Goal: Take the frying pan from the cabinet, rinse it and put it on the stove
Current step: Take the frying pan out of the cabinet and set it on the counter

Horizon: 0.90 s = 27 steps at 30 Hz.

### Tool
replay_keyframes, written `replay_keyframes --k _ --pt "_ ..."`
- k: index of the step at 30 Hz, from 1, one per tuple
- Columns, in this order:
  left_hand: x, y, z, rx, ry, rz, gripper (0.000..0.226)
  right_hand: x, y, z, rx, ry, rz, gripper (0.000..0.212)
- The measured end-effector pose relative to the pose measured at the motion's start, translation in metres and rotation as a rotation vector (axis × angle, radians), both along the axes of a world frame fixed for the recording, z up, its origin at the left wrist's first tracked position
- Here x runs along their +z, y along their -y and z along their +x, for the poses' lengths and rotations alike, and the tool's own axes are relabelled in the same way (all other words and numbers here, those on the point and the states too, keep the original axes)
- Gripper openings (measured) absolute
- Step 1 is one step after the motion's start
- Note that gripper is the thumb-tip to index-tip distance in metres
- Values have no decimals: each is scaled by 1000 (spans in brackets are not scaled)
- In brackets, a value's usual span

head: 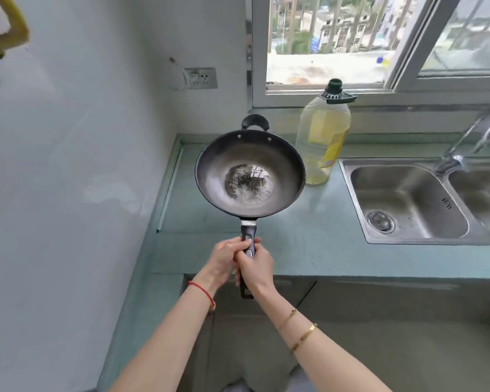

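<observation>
One wide-angle view from the person's head looks forward and steeply down along both forearms. The fingers (pixel 238 246) of the left hand (pixel 226 260) and right hand (pixel 257 266), curled round the frying pan (pixel 249 176) handle, sit close, just below centre. Beyond the fingers lie the counter (pixel 309 250) and window (pixel 323 38). The sink (pixel 408 199) is to their right and the wall (pixel 68 165) to their left.

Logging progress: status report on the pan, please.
Left grip and right grip both hold the handle. Frying pan level above counter, left of sink. Oil bottle stands close by its right rim.
</observation>
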<state>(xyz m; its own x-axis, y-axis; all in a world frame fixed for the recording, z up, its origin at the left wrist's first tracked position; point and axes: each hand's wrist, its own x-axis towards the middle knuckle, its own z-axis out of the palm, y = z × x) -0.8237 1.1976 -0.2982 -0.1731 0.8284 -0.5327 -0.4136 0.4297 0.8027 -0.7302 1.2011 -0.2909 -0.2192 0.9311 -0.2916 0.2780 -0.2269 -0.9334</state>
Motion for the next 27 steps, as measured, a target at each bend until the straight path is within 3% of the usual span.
replay_keyframes --k 5,18,27 --pt "-21 -10 -14 -51 53 -42 21 -16 -4 -16 -72 26 -72 9" --pt "-54 -6 -14 -80 99 -111 19 -48 -5 -16 -75 80 -201 32" --pt "-62 -6 -10 -33 115 -129 26 -54 -7 -12 -57 79 -234 33"
